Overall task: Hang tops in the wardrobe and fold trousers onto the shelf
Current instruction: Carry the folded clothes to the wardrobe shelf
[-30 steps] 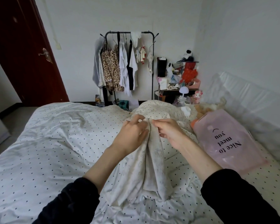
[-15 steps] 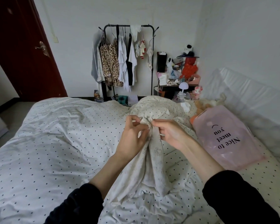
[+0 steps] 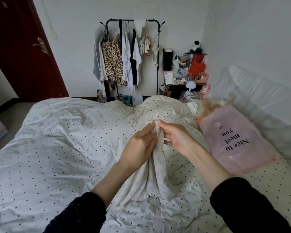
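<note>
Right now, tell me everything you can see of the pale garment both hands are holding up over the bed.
The pale garment is cream-white, thin, soft cloth with a faint floral print. It is bunched into vertical folds, its top lifted and its lower part pooling on the polka-dot duvet. The left hand grips its upper edge; the right hand pinches the top, a narrow strap looped over its fingers. Its full shape is hidden by the folds.

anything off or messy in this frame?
No damage or spills visible. The bedside table is heaped with clutter. The duvet is rumpled, bunched into a mound at the far end. Left hand and right hand pinch the pale garment at its top.
</note>
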